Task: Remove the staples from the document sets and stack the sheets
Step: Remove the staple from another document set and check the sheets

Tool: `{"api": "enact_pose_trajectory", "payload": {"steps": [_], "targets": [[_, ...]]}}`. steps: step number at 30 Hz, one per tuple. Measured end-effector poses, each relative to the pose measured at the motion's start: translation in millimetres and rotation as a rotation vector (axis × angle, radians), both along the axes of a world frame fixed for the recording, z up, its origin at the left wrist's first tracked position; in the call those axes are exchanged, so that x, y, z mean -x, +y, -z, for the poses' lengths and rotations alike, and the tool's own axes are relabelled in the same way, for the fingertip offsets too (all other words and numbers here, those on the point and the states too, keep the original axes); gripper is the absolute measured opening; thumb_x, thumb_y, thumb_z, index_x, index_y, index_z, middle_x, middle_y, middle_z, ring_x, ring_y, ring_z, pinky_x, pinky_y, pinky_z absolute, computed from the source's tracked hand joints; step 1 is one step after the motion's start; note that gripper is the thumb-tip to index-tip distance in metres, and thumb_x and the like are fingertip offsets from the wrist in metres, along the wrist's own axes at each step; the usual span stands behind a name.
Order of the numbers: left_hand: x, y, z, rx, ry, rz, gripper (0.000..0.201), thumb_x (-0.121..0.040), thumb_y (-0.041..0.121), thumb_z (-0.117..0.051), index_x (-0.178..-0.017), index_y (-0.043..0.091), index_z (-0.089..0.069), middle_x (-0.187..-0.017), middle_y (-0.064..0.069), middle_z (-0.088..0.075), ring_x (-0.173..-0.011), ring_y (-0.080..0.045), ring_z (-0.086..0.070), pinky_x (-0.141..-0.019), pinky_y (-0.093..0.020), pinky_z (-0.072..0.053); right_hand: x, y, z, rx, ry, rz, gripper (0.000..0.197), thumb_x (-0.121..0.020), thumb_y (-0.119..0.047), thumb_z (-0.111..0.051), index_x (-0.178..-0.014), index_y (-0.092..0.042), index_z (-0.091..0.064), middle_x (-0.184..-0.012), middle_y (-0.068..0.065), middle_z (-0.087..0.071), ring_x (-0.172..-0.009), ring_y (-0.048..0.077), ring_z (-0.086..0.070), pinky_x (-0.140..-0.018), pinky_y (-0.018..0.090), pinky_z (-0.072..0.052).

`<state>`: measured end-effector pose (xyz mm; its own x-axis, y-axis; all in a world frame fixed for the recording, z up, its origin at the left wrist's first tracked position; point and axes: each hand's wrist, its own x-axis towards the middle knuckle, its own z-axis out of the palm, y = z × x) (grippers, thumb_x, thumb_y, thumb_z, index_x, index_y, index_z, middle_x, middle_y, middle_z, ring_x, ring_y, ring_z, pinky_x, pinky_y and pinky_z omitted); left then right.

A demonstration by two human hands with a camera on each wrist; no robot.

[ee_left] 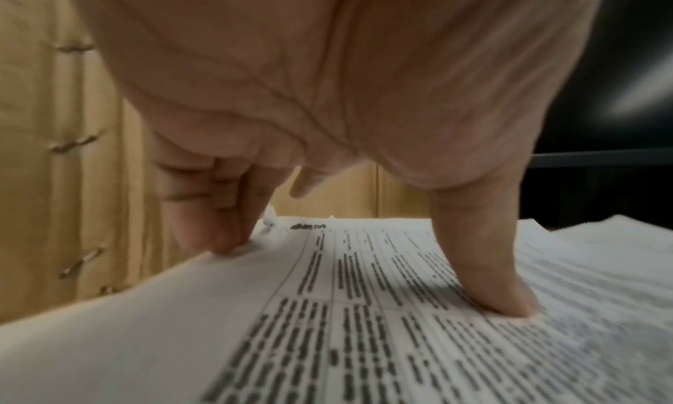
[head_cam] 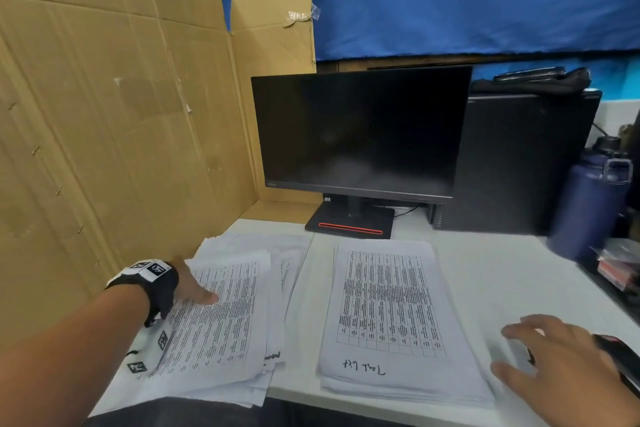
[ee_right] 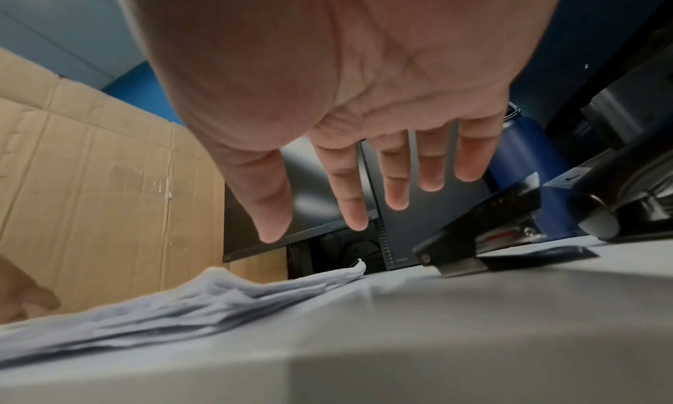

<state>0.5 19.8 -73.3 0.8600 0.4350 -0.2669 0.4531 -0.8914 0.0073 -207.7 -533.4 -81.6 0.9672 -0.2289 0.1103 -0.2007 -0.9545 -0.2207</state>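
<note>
Two piles of printed sheets lie on the white table (head_cam: 485, 270). My left hand (head_cam: 194, 284) rests on the loose, fanned left pile (head_cam: 221, 315). In the left wrist view the thumb (ee_left: 509, 303) presses down on the top page (ee_left: 328, 324) and the fingertips (ee_left: 222, 240) touch its left edge. The squared right stack (head_cam: 391, 308) has handwriting at its near end. My right hand (head_cam: 519, 350) hovers with fingers spread just right of that stack and holds nothing. A black staple tool (ee_right: 480, 237) lies on the table beyond the right hand's fingertips (ee_right: 357, 220).
A dark monitor (head_cam: 356, 135) stands behind the piles, with a black computer case (head_cam: 519, 163) and a navy bottle (head_cam: 588, 204) to its right. A cardboard wall (head_cam: 104, 114) closes off the left side. Small clutter sits at the table's right edge.
</note>
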Motion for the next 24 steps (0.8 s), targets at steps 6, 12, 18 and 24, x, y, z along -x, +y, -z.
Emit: {"api": "enact_pose_trajectory", "payload": {"steps": [6, 12, 18, 24], "targets": [[12, -5, -11, 0.135, -0.027, -0.091, 0.09, -0.058, 0.062, -0.091, -0.124, 0.008, -0.062, -0.116, -0.005, -0.071, -0.104, -0.024, -0.068, -0.095, -0.032, -0.056, -2, -11, 10, 0.149, 0.22, 0.02, 0.061, -0.074, -0.063, -0.049, -0.134, -0.061, -0.037, -0.155, -0.022, -0.028, -0.144, 0.011, -0.028, -0.114, 0.036, -0.029], [24, -6, -21, 0.06, -0.266, -0.07, 0.028, -0.081, 0.018, -0.074, -0.107, 0.01, -0.067, -0.103, -0.007, -0.072, -0.09, -0.028, -0.068, -0.076, -0.031, -0.054, -57, -70, 60, 0.162, 0.369, 0.215, 0.032, -0.065, -0.045, -0.06, -0.087, -0.062, -0.043, -0.083, -0.01, -0.051, -0.088, 0.012, -0.054, -0.086, 0.028, -0.038], [33, -2, -37, 0.384, -0.524, -0.119, 0.035, -0.102, 0.03, -0.054, -0.122, 0.004, -0.066, -0.121, -0.021, -0.07, -0.108, -0.039, -0.065, -0.097, -0.043, -0.051, -109, -159, 137, -0.13, -0.019, 0.117, 0.035, -0.049, -0.033, -0.072, -0.073, -0.054, -0.057, -0.07, -0.008, -0.064, -0.068, 0.023, -0.067, -0.071, 0.03, -0.047], [73, -29, -89, 0.856, -0.706, -0.022, 0.033, -0.093, 0.045, -0.071, -0.111, 0.017, -0.075, -0.112, -0.009, -0.078, -0.102, -0.035, -0.07, -0.099, -0.047, -0.053, -24, -61, 12, -0.87, -0.266, 0.119, 0.032, -0.09, 0.003, -0.066, -0.092, -0.029, -0.066, -0.091, 0.004, -0.073, -0.063, 0.008, -0.073, -0.051, 0.025, -0.06]]}}
